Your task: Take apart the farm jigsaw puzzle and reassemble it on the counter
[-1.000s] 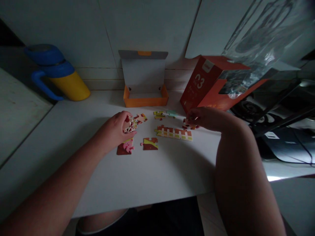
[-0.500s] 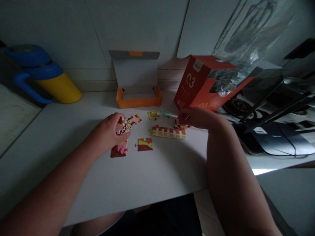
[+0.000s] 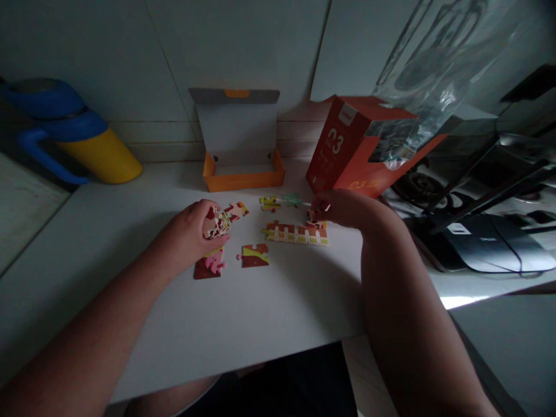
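Note:
My left hand is closed around a small stack of puzzle pieces. Beyond its fingertips lies a red and cream puzzle piece. Below it on the table rests a pink and brown piece. A brown and green piece lies farther right. My right hand pinches a red and white puzzle piece at the far right end of a joined strip of fence pieces. The fingers partly hide that piece. Yellow and green pieces lie behind the strip.
An orange box stands with its lid up at the back. To its right is a red box with clear plastic on it. A blue and yellow jug stands at the left, a dark appliance at the right.
My right hand has shifted slightly left at the end of the fence strip. My left hand keeps its stack, and the whole view has drifted a little.

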Available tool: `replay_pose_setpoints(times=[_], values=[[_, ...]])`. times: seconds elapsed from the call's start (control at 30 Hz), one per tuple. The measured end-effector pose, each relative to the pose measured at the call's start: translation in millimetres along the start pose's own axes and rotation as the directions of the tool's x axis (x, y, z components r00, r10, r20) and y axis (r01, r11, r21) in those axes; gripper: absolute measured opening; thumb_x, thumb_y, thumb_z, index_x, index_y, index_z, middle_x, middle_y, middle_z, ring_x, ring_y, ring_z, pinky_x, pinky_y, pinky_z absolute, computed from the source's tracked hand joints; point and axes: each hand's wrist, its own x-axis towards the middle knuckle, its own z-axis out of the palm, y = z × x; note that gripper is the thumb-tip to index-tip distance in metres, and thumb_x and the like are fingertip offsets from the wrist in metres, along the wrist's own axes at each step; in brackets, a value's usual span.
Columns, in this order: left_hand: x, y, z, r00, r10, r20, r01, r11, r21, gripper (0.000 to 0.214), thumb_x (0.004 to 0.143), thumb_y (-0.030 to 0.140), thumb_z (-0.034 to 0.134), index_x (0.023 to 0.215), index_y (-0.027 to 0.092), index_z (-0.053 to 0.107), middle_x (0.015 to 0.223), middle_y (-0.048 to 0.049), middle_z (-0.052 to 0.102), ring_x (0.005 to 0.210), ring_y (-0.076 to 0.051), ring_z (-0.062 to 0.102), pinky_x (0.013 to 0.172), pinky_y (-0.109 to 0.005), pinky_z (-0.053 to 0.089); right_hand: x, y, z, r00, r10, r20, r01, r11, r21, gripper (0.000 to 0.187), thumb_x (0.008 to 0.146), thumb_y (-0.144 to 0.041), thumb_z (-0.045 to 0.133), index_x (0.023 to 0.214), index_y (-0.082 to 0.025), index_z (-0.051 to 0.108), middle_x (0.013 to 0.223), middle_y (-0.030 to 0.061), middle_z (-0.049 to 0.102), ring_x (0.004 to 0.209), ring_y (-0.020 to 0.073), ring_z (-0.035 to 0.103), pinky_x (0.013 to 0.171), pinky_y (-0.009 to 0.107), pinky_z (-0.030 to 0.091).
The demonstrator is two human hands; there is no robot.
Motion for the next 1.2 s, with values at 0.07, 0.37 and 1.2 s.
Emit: replay_pose_setpoints(times=[0.07, 0.37, 1.2], values=[[-0.1, -0.7, 0.3, 1.000, 0.006, -0.002, -0.006, 1.000, -0.001, 0.047, 0.081, 0.039, 0.078, 0.119, 0.025, 0.054, 0.112, -0.0085, 0.071, 0.100, -0.028, 0.069, 0.092, -0.041, 0.054, 0.5, 0.3, 0.0, 1.000, -0.003, 0.006, 0.003, 1.000, -0.017, 0.015, 0.094, -0.027, 0.069, 0.104, -0.023, 0.079, 0.103, 0.0085, 0.081, 0.087, 0.0220, 0.073, 0.076, 0.031, 0.052], [-1.8, -0.1, 0.4, 1.000, 0.000, 0.004, 0.000, 1.000, 0.002, 0.048, 0.082, 0.041, 0.077, 0.121, 0.025, 0.053, 0.113, -0.0083, 0.071, 0.100, -0.027, 0.070, 0.091, -0.040, 0.055, 5.6, -1.8, 4.6, 0.999, 0.047, 0.003, -0.046, 0.988, -0.147, 0.025, 0.090, -0.043, 0.076, 0.105, -0.024, 0.083, 0.093, 0.0083, 0.081, 0.078, 0.0224, 0.071, 0.069, 0.032, 0.049], [-0.5, -1.4, 0.9, 1.000, 0.022, -0.006, -0.022, 1.000, -0.006, 0.047, 0.082, 0.040, 0.077, 0.120, 0.023, 0.055, 0.113, -0.0102, 0.070, 0.102, -0.029, 0.069, 0.093, -0.043, 0.054, -0.3, -1.4, 6.2, 0.997, 0.041, 0.059, -0.035, 0.996, -0.086, 0.025, 0.086, -0.034, 0.076, 0.109, -0.023, 0.079, 0.103, 0.0078, 0.081, 0.088, 0.0244, 0.073, 0.077, 0.033, 0.052]])
